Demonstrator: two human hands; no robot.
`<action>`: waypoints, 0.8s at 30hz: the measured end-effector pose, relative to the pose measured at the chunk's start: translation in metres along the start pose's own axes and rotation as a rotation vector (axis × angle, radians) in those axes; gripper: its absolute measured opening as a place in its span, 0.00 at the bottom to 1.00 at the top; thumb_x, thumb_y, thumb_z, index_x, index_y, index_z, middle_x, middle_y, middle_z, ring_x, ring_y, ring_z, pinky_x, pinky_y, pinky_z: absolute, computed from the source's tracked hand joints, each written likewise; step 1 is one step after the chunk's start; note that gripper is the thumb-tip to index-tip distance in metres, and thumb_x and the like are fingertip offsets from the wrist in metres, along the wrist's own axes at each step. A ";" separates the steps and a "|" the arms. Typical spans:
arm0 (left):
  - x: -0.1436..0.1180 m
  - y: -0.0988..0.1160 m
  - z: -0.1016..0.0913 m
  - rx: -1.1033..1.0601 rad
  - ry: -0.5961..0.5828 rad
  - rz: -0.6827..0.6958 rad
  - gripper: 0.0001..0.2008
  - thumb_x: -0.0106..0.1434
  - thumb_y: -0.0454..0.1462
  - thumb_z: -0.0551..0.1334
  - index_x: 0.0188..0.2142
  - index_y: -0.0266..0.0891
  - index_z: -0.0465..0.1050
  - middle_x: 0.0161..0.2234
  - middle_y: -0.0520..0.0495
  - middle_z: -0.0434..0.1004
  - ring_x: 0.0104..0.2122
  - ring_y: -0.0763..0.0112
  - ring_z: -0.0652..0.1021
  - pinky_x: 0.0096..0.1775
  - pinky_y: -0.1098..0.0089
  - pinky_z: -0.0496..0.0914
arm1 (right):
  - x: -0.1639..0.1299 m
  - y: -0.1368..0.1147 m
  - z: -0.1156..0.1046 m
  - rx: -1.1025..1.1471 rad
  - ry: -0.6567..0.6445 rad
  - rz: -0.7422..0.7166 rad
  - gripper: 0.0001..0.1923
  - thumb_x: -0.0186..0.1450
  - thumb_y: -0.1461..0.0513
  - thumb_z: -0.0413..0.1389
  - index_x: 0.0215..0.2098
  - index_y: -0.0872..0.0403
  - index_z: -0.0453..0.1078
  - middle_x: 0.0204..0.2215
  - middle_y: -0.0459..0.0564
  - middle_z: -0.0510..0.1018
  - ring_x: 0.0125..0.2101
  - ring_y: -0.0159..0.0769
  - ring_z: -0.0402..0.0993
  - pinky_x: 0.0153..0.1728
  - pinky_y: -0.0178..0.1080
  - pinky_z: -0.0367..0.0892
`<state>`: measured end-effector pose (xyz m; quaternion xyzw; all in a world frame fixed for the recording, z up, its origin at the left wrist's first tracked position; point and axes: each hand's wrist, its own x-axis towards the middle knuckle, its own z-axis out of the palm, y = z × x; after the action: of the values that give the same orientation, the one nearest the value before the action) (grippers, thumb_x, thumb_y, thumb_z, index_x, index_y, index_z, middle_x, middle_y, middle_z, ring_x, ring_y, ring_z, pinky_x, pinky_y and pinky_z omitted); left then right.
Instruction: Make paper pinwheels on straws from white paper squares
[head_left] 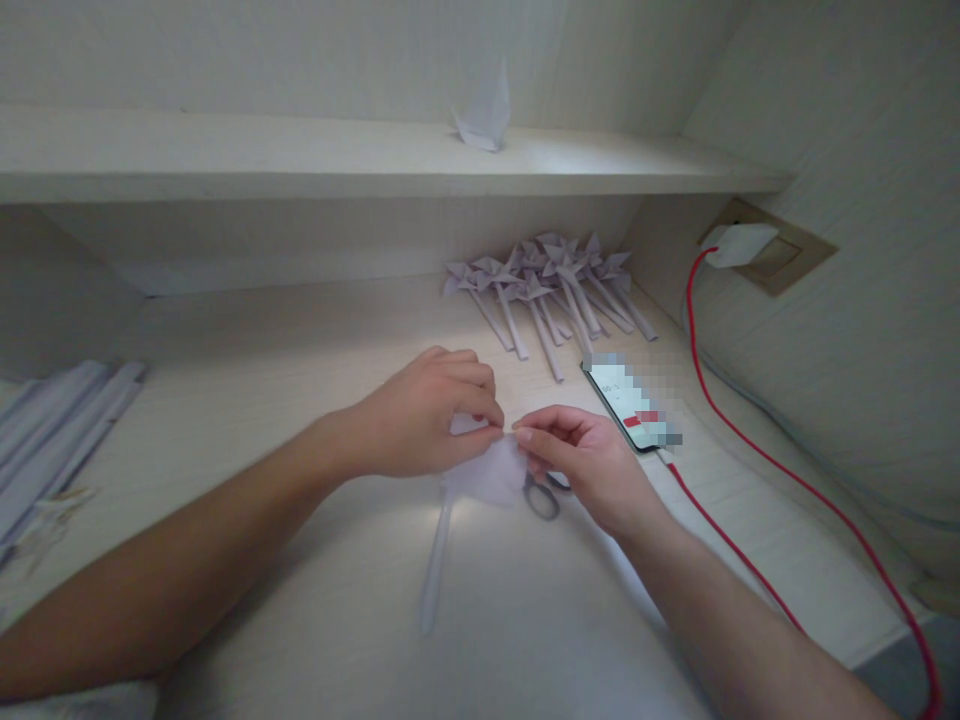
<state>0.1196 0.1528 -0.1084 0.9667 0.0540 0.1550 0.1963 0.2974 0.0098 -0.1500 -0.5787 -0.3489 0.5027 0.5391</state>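
My left hand [427, 415] and my right hand [589, 465] meet at the middle of the pale desk [300, 340], both pinching a small piece of folded lilac paper [491, 472]. A long rolled paper stick [436, 560] runs from under that paper toward me. Grey scissors [541, 495] lie flat under my right hand, partly hidden by it.
Several finished paper pinwheels [547, 285] lie in a row at the back. A phone [630, 405] charges on a red cable [787, 480] from a wall plug [739, 245]. More rolled paper sticks [52, 420] lie at the left. A folded paper shape [484, 115] stands on the shelf.
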 end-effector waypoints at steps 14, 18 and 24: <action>0.005 0.003 0.020 -0.015 0.043 -0.072 0.08 0.69 0.38 0.64 0.37 0.41 0.83 0.34 0.48 0.78 0.38 0.65 0.76 0.42 0.64 0.66 | -0.001 0.010 0.001 -0.102 0.091 -0.125 0.06 0.64 0.59 0.67 0.37 0.53 0.81 0.25 0.46 0.81 0.27 0.33 0.74 0.28 0.35 0.67; 0.004 -0.002 0.015 -0.034 0.186 -0.048 0.08 0.69 0.38 0.64 0.45 0.43 0.82 0.40 0.47 0.79 0.44 0.64 0.77 0.49 0.62 0.68 | 0.008 0.009 -0.005 0.207 0.039 0.010 0.10 0.57 0.60 0.71 0.35 0.55 0.80 0.25 0.46 0.82 0.26 0.32 0.74 0.28 0.34 0.70; 0.001 -0.026 0.002 -0.132 0.396 -0.311 0.25 0.62 0.40 0.69 0.58 0.41 0.72 0.55 0.41 0.78 0.54 0.57 0.77 0.56 0.55 0.69 | 0.011 0.003 -0.007 0.480 0.065 0.117 0.12 0.53 0.63 0.73 0.34 0.56 0.79 0.27 0.47 0.82 0.25 0.30 0.74 0.27 0.33 0.74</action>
<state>0.1203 0.1762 -0.1200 0.8826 0.2293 0.3122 0.2663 0.3066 0.0176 -0.1560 -0.4692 -0.1678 0.5827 0.6419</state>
